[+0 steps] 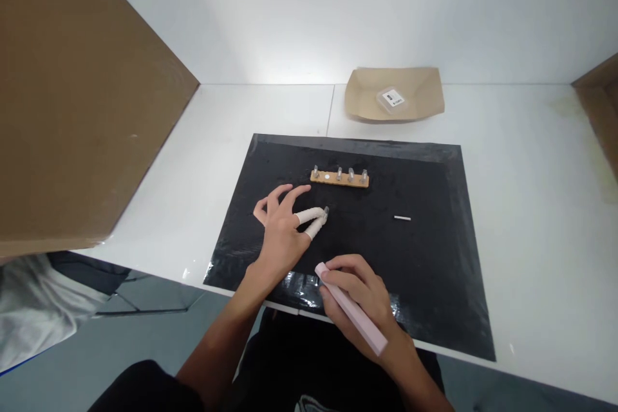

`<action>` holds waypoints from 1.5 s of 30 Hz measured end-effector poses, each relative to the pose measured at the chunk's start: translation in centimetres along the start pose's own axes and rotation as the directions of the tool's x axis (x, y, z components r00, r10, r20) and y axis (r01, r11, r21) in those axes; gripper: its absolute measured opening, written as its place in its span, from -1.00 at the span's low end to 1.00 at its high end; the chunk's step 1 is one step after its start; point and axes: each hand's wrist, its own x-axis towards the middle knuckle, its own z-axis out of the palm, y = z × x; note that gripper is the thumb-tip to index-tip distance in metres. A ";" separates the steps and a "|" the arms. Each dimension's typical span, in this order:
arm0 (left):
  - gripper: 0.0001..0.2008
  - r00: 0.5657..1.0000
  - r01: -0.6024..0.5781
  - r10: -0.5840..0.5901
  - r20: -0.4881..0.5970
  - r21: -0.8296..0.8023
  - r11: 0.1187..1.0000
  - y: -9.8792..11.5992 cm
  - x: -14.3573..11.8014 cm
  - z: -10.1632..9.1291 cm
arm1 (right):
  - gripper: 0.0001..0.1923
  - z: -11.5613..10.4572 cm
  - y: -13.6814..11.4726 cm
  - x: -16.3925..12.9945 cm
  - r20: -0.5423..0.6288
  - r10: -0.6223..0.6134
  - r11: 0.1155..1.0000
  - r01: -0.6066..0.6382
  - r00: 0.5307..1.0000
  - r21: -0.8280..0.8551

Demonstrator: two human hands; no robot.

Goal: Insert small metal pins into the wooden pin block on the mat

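While the left hand pinches a small silvery screw between two white-wrapped fingertips at frame centre, the right hand grips a pale pink, flat-sided tool below.

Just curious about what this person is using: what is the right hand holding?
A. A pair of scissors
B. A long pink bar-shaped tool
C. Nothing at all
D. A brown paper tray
B. The right hand is closed around a long pink bar-shaped tool, while the brown paper tray sits untouched at the back of the white table.
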 end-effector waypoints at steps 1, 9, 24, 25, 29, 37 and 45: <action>-0.90 1.000 0.001 -0.001 0.001 0.001 1.000 0.0 0.0 0.0 | -0.71 0.0 0.0 0.0 -0.002 0.001 1.000 -0.001 1.000 -0.007; -0.94 1.000 -0.011 0.011 -0.004 0.016 1.000 -0.2 -0.2 0.0 | -0.72 0.0 0.1 0.0 0.006 0.007 1.000 -0.007 1.000 -0.016; -0.89 0.994 0.063 -0.077 -0.080 -0.169 0.984 1.4 -0.4 -0.4 | -0.74 -0.1 -0.2 0.6 -0.005 -0.041 0.998 0.041 0.999 -0.055; -0.89 0.993 0.062 -0.080 -0.084 -0.201 0.978 1.6 -0.5 -0.4 | -0.75 -0.1 -0.1 0.6 -0.017 -0.045 0.997 0.044 0.999 -0.070; -0.91 0.991 0.070 -0.103 -0.089 -0.316 0.946 1.8 -0.5 -0.1 | -0.77 0.3 0.1 0.4 -0.077 -0.050 0.993 0.041 0.996 -0.112; -0.94 0.986 0.015 -0.091 -0.142 -0.461 0.887 1.9 0.2 0.7 | -0.77 0.3 0.1 0.3 -0.074 -0.059 0.997 0.055 0.996 -0.052; -0.93 0.978 0.014 -0.109 -0.176 -0.469 0.883 1.7 0.1 1.2 | -0.75 0.2 0.2 0.3 -0.021 -0.055 0.998 0.055 0.998 -0.029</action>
